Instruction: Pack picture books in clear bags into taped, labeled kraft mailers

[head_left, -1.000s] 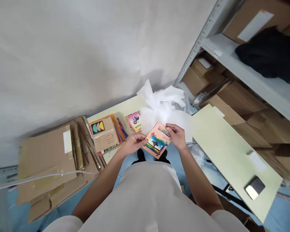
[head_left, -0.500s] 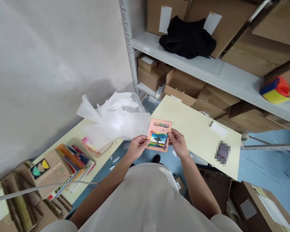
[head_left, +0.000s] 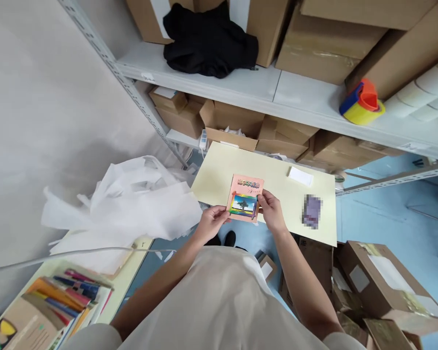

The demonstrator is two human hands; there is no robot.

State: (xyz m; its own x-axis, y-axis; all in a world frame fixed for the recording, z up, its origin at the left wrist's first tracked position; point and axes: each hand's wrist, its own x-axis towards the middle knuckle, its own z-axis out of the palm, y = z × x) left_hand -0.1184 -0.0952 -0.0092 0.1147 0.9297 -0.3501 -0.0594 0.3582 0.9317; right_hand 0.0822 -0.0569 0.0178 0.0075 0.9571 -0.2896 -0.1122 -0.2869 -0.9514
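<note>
Between my hands is a thin pink booklet (head_left: 246,197), its cover facing up with a tree picture in a rainbow-coloured frame. My left hand (head_left: 212,223) pinches its lower left edge between thumb and fingers. The right edge is gripped by my right hand (head_left: 272,211), thumb on the cover. The booklet hangs in front of my body, near the front edge of the pale yellow table (head_left: 277,189). Fingers behind the booklet are partly hidden.
White sheets of wrapping (head_left: 131,199) are heaped at left, above a pile of books (head_left: 73,296). A white card (head_left: 301,176) and a blurred purple item (head_left: 311,212) lie on the table. Behind stands a shelf (head_left: 270,85) with cartons and black cloth (head_left: 211,41). Cardboard boxes (head_left: 390,282) sit at lower right.
My view has turned to the right, so the shelf and wrapping appear further left. Both hands still hold the booklet, which is now over the right-hand table's edge.
</note>
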